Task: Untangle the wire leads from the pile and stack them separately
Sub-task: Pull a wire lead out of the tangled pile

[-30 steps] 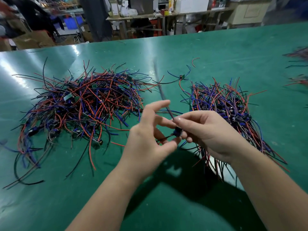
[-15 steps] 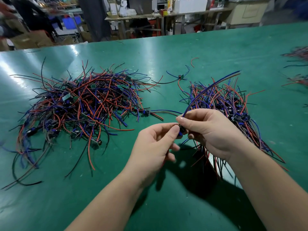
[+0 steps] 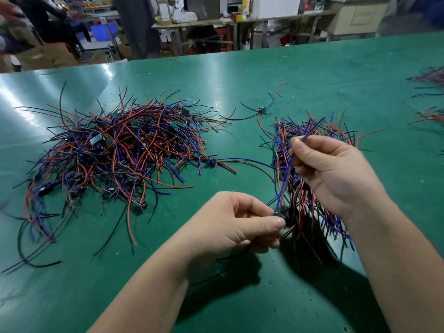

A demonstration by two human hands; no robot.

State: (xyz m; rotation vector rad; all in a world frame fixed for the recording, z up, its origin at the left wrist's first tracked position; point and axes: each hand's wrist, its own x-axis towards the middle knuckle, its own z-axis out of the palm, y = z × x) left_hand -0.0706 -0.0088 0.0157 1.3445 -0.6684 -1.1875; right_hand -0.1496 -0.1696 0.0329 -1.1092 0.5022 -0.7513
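Fingers [image 3: 276, 223] of the left hand [image 3: 230, 227] pinch one lead [image 3: 285, 183] at its small dark module [image 3: 278, 214], thumb pressed against the curled forefinger, the other fingers folded under. Up and to the right of them, the right hand's [image 3: 336, 171] fingers [image 3: 296, 143] pinch the same lead's blue wires near their far end, thumb and forefinger closed, the rest loosely curled behind. Held at both ends like this, the lead is drawn nearly straight between the two grips, which I judge is meant to comb its wires out and show that nothing else clings to it before it is laid down. Its thin dark and red tails hang from under the left fingers toward the surface [image 3: 216, 92]. Directly behind and below the right fingers lies the sorted stack [image 3: 304, 205], wires roughly aligned, so the lead is already over the spot where it belongs. Well to the left of the left fingers sits the tangled pile [image 3: 115, 155], with one loose lead [image 3: 212, 162] lying at its near edge, between pile and stack. Both hands are raised off the surface: the left is palm-down with a level wrist, the right is higher and tilted back, and both forearms reach in from the near edge.
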